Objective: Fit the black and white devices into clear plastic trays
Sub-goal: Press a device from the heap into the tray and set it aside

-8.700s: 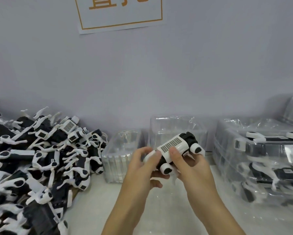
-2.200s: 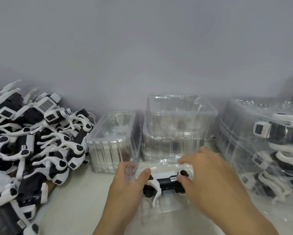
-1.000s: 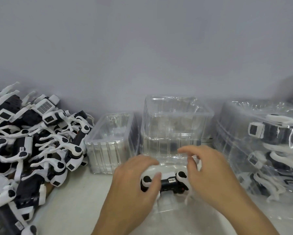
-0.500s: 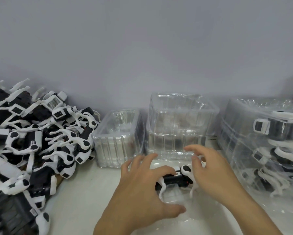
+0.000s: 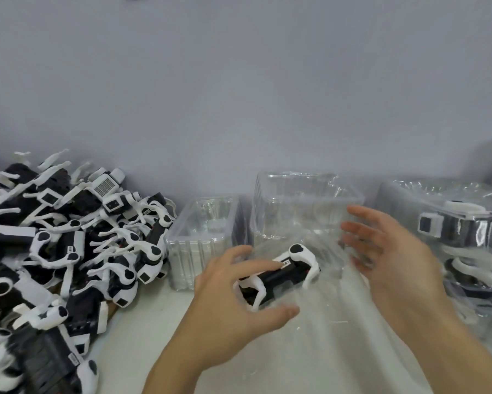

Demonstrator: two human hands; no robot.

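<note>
You are working at a pale table that is running up to the wall at its far edge, and the biggest mass on it is the pile of loose black and white devices crowding the left edge. Toward the right edge a stack of already filled trays is sitting under shiny film, and along the far edge, between the two, stacks of empty clear trays are standing with a smaller ribbed stack just beside them on the left. In front of those, near the middle of the table, one device is lying in what looks like a clear plastic tray, though blur is hiding the tray's rim. Its long axis is running from near left to far right, its white legs pointing down. Your left hand is the nearer one, fingers spread and curving over the device's near-left end, thumb underneath toward you; whether it is actually gripping is hard to tell. Your right hand is hovering spread wide, holding nothing, just right of the device's far end. Open room is lying mostly toward the near edge; the piles on both sides are leaving little room sideways.
</note>
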